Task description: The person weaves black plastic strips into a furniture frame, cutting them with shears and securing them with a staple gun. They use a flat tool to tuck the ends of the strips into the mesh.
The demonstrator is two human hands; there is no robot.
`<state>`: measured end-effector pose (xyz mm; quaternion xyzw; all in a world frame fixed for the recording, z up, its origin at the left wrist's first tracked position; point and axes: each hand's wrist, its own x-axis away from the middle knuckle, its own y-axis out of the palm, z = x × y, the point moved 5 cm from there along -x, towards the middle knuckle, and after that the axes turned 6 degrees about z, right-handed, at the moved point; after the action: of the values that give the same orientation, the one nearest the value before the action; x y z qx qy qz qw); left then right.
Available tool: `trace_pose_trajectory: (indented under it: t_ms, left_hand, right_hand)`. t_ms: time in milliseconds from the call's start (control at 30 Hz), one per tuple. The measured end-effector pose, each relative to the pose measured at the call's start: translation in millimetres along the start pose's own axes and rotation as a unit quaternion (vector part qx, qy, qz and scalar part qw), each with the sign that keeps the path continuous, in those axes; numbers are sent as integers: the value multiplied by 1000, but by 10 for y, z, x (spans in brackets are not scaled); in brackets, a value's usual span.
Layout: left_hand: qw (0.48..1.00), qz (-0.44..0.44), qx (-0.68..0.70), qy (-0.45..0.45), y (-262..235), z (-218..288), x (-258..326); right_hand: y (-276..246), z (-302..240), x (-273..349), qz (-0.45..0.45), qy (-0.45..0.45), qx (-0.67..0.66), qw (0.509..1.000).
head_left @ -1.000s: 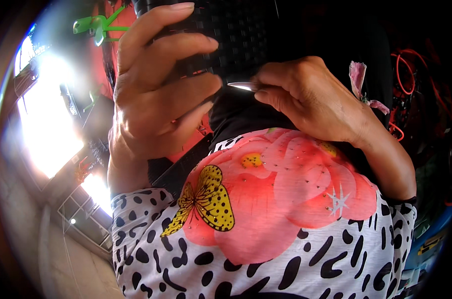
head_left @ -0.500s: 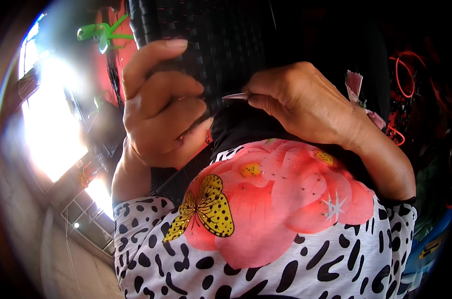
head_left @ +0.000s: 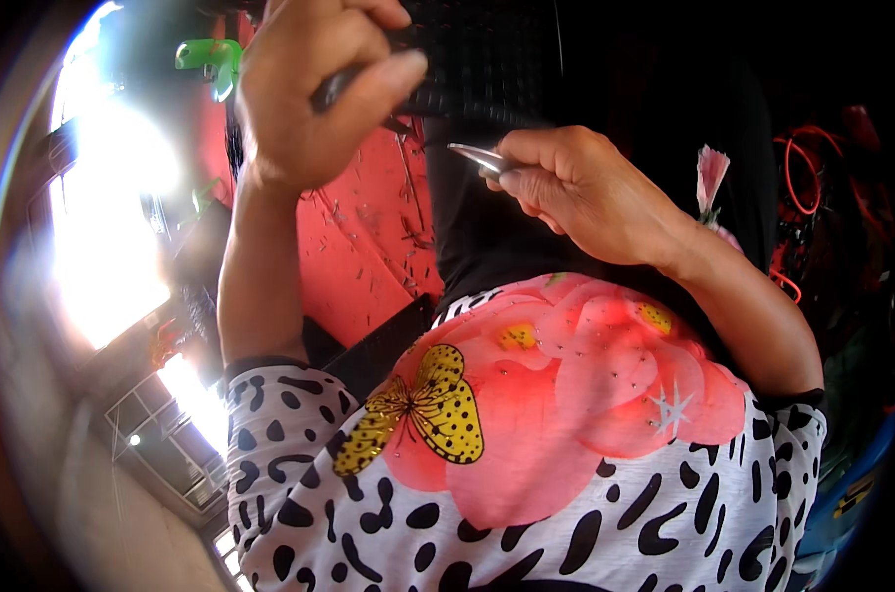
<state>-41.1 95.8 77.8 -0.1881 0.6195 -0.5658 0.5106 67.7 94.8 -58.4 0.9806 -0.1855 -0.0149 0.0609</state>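
Observation:
My left hand [head_left: 314, 94] is raised at the upper left, fingers curled around the edge of a black woven piece [head_left: 477, 59] with a glossy strip weave. Its grip is partly hidden, and much of the piece runs off the top edge into shadow. To the right, my right hand [head_left: 596, 187] pinches a small silver tool [head_left: 477, 156] between thumb and fingers. The tool's pointed metal end sticks out leftward, just below the woven piece and apart from my left hand. Its rear part is covered by my fingers.
Below my left hand lies a red surface [head_left: 359, 247] scattered with small dark scraps. A green plastic object [head_left: 211, 61] is at the upper left. Red cord loops [head_left: 801, 178] hang at the right, near a pink flower-like piece [head_left: 710, 180]. Bright openings [head_left: 112, 237] are at the left.
My left hand has moved up and turned, and the woven piece has shifted upward, uncovering the red surface with its scraps. My right hand has tilted, its tool pointing more upward.

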Motion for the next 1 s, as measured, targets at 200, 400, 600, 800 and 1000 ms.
trace_pose_trajectory:
  t_ms: [200,400,600,800,1000]
  left_hand:
    - [995,-60,82,-19,144,-217,-466]
    - [994,-40,105,-10,297,-403,-679]
    - [990,-42,135,-11,423,-472,-807]
    - [989,-33,146,-10,469,-462,-897]
    - [990,-16,139,-9,477,-448,-930]
  right_hand:
    - [-131,-64,-207,62,69,-207,974]
    - [-170,-45,-311,128,62,-365,920]
    - [-248,-108,-338,142,67,-458,875]
    - [-274,-206,-336,153,91,-498,849]
    - [-183,-181,-364,186,69,-550,811]
